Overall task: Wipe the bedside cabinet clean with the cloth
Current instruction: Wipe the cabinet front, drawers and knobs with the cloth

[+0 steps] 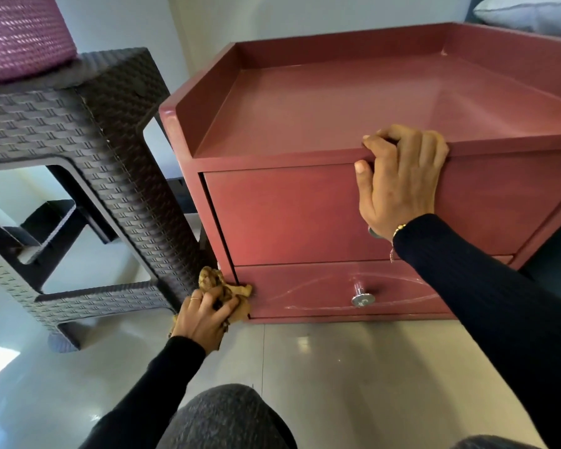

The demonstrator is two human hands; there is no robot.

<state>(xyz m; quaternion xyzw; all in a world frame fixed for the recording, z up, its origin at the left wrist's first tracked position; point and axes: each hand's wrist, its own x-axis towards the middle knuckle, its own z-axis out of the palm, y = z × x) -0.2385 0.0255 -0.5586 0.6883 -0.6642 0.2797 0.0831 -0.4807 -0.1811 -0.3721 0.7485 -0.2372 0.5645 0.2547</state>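
The left hand (204, 319) has its grip bunched tight around a crumpled tan cloth (222, 286), fingers curled over the wad and pressing it against the lower left corner of the dusky-pink wooden bedside cabinet (305, 215), right where the bottom drawer front (321, 291) meets the side edge, just above the pale tiled floor (337, 367). The cloth looks soft and limp; it folds wherever the fingers push it, so it is best held as a ball in the palm with a flat face left free to rub. Loose ends spill out above the knuckles and could snag in the drawer gap.

The right hand (402, 183) grips the front lip of the cabinet's recessed top, fingers hooked over the edge and thumb pressed on the face of the upper drawer, apparently steadying the piece. The cabinet seems stiff and fairly heavy, unlikely to shift under light rubbing, and its painted surface looks smooth and a little slick; pale streaks curve across the bottom drawer around its round metal knob (363, 299), which suggests that panel needs more passes. Just beside the cabinet on the left stands a dark woven-pattern plastic stool (88, 124), leaving a narrow gap that would crowd the cloth hand.
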